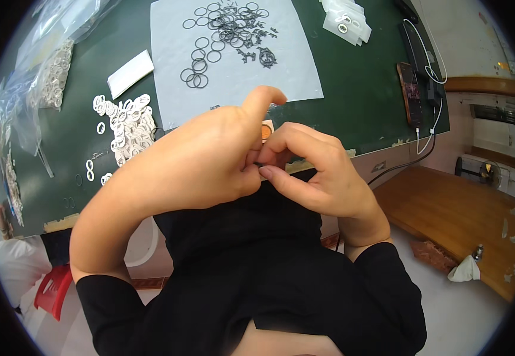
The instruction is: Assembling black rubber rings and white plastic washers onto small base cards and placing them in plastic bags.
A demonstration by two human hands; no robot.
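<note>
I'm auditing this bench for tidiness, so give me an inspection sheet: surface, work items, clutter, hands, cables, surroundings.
Surface: green tabletop, worn along its near edge; pale sheet laid on it.
Work items: black rings and small black pieces on the sheet; white oval rings heaped at left.
Clutter: white block, plastic bags, phone.
Hands: right hand pinches a small dark piece, mostly hidden; left hand meets it, grip unclear.
Cables: white cable reaches the phone; black cable hangs off the edge.
Surroundings: wooden bench right, red plastic item lower left.
</note>
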